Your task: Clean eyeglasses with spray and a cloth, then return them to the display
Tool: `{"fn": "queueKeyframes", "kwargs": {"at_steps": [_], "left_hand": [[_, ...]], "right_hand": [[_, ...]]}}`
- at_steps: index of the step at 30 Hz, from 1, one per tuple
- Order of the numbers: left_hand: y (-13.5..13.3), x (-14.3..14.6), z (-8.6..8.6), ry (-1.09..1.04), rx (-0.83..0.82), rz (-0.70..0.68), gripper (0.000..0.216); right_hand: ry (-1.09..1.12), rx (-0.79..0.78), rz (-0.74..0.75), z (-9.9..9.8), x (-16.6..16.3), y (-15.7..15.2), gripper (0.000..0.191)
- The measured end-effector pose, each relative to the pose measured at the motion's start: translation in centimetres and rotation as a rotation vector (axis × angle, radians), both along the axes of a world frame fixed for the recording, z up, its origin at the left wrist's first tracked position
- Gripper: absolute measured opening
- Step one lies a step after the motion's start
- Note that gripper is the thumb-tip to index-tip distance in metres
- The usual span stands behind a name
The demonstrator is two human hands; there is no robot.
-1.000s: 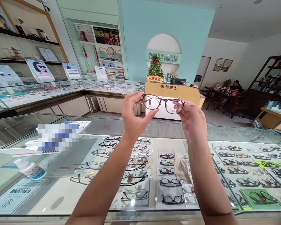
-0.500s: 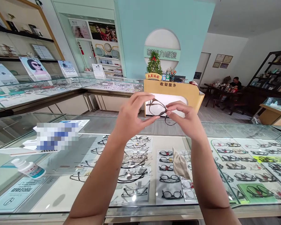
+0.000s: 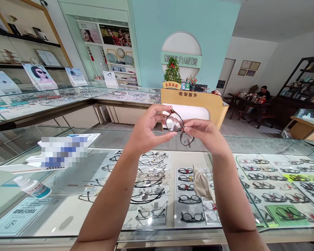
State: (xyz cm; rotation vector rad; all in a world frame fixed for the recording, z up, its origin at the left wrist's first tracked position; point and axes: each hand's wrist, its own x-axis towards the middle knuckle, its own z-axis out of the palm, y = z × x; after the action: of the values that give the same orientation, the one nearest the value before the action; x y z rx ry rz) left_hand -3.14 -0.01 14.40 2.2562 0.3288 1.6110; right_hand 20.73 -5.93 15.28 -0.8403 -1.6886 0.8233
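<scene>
A pair of dark-rimmed eyeglasses [image 3: 174, 121] is held up above the glass display counter, tilted, with one lens higher than the other. My left hand [image 3: 150, 127] grips the upper lens's rim between the fingertips at its top and the thumb below. At the bridge, my right hand [image 3: 202, 132] pinches the frame between thumb and fingers. The lower lens hangs beneath the right fingertips. Beyond the lenses stands a yellow cashier desk. Under my arms, rows of spectacle frames [image 3: 150, 212] lie inside the counter.
On the counter glass [image 3: 65, 188] lie a white spray bottle [image 3: 32, 187] at the left, a blurred-out white box [image 3: 65, 151] behind it and a beige cloth [image 3: 202, 183] near my right forearm. A person [image 3: 263, 93] sits at a dark table in the far right background.
The eyeglasses have turned in my hands, so the lenses face me more and the lower lens has swung down and left. My right hand has shifted slightly down.
</scene>
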Motion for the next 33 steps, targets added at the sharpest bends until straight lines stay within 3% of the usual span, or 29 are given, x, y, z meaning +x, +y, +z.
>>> {"fn": "queueKeyframes", "kwargs": {"at_steps": [6, 8, 11, 13, 14, 17, 20, 27, 33], "left_hand": [[0.0, -0.1, 0.0, 0.012, -0.108, -0.08, 0.073], [-0.7, -0.1, 0.1, -0.039, -0.112, 0.002, 0.072], [-2.5, 0.2, -0.5, -0.252, -0.166, 0.294, 0.04], [-4.2, 0.3, -1.7, -0.324, -0.279, 0.428, 0.025], [-5.2, 0.3, -2.4, -0.309, -0.359, 0.432, 0.027], [-7.9, 0.0, -5.2, -0.246, -0.605, 0.303, 0.032], [-10.3, -0.8, -8.0, -0.353, -0.761, 0.258, 0.037], [-14.8, -4.3, -13.1, -0.519, -0.995, 0.291, 0.042], [-17.4, -8.3, -14.9, -0.463, -1.014, 0.349, 0.042]], "right_hand": [[0.069, -0.022, -0.043, -0.5, -0.6, 0.4, 0.023], [0.082, 0.009, -0.099, -0.7, -0.9, 0.6, 0.021], [0.104, 0.055, -0.19, -1.2, -1.6, 0.8, 0.019], [0.101, 0.097, -0.238, -1.7, -2.7, 0.5, 0.02], [0.083, 0.123, -0.257, -2.2, -3.5, 0.2, 0.021], [-0.033, 0.259, -0.335, -4.3, -6.6, -1.5, 0.02], [-0.177, 0.395, -0.435, -7.5, -9.8, -4.0, 0.022], [-0.326, 0.36, -0.524, -14.2, -15.6, -9.2, 0.034], [-0.374, 0.322, -0.42, -16.3, -18.8, -13.1, 0.038]]}}
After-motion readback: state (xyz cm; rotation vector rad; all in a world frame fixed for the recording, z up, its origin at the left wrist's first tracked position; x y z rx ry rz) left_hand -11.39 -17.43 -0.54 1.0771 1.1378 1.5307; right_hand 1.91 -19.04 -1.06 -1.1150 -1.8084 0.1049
